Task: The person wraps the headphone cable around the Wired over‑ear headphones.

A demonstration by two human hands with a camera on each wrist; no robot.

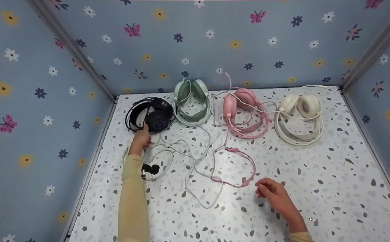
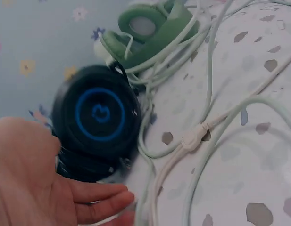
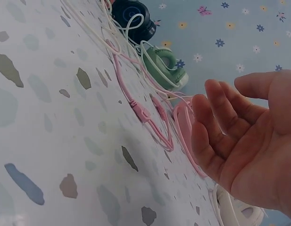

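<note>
Black over-ear headphones (image 1: 158, 121) lie at the back left; a blue ring glows on the ear cup (image 2: 100, 113) in the left wrist view. My left hand (image 1: 141, 137) reaches to the front of that cup and touches its lower edge. In the left wrist view, the left hand (image 2: 37, 174) has loosely straight fingers beneath the cup; the contact at the thumb is partly hidden. My right hand (image 1: 275, 195) hovers over the front right of the table with relaxed, slightly bent fingers, holding nothing, as the right wrist view confirms (image 3: 249, 146).
Green headphones (image 1: 196, 117), pink headphones (image 1: 248, 129) and white headphones (image 1: 300, 137) stand in a row along the back wall. Loose cables (image 1: 200, 161) tangle across the middle, with a pink cable (image 1: 253, 168) curling towards the right hand. Patterned walls enclose the table.
</note>
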